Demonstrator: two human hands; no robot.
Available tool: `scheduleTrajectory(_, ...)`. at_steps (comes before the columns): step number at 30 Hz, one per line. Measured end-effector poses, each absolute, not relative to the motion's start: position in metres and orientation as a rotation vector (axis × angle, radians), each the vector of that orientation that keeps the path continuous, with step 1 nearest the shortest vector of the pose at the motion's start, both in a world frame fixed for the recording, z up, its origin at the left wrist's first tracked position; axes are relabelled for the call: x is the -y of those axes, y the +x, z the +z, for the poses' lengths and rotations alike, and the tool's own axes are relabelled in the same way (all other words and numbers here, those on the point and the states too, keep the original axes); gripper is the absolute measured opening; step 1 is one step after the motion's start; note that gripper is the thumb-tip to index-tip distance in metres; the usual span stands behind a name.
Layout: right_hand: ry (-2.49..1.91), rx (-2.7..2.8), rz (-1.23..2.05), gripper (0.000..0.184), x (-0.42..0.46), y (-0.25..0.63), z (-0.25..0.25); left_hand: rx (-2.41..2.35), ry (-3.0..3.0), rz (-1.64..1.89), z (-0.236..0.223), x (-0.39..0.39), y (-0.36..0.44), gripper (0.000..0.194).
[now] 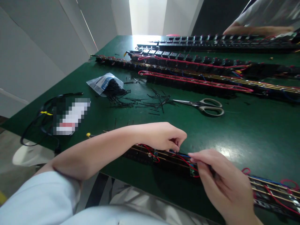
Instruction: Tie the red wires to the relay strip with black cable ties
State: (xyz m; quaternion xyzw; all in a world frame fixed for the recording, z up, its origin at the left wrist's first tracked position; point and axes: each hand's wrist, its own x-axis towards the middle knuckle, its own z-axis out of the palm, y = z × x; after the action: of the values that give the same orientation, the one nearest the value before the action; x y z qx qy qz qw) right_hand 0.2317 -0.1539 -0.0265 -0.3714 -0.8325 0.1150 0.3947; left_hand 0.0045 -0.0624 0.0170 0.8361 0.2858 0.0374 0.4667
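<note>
A long black assembly runs along the near edge of the green table, with gold-coloured rods, red and blue wires and small green circuit boards. My left hand reaches across it, thumb and fingers pinched at the blue wire; a thin dark strand shows there, too small to name. To its right, my right hand is also closed, its fingertips pressed together over the same assembly near a circuit board. What lies between those fingertips is hidden. Beyond my hands are loose black cable ties and scissors.
An opened plastic bag spills more cable ties. Further back lie similar long assemblies with red wires. At left are a black cable and a blurred-out white item. Another person's arm rests at the far right.
</note>
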Motion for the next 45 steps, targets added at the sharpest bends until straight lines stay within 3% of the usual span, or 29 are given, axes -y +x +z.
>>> scheduleTrajectory(6, -0.754, 2.242, 0.086, 0.026, 0.153, 0.22, -0.029, -0.745, 2.069, 0.126, 0.015, 0.065, 0.006, 0.014)
scheduleTrajectory(12, -0.886, 2.319, -0.109, 0.016, 0.156, 0.219, -0.033, -0.767, 2.118, 0.134, 0.014, 0.065, 0.006, 0.007)
scheduleTrajectory(24, -0.954, 2.663, -0.212, 0.045, 0.125, 0.29, -0.036, -0.923, 2.352, 0.065, 0.02, 0.068, 0.005, 0.008)
scheduleTrajectory(35, -1.082, 2.675, -0.35, 0.042, 0.057, 0.258, -0.047, -1.586, 2.632, 0.449, 0.002, 0.068, 0.004, 0.027)
scheduleTrajectory(45, -0.963, 2.564, -0.382, 0.043, 0.053, 0.273, -0.054, -1.51, 2.732, 0.71, -0.043, 0.055, 0.006, 0.044)
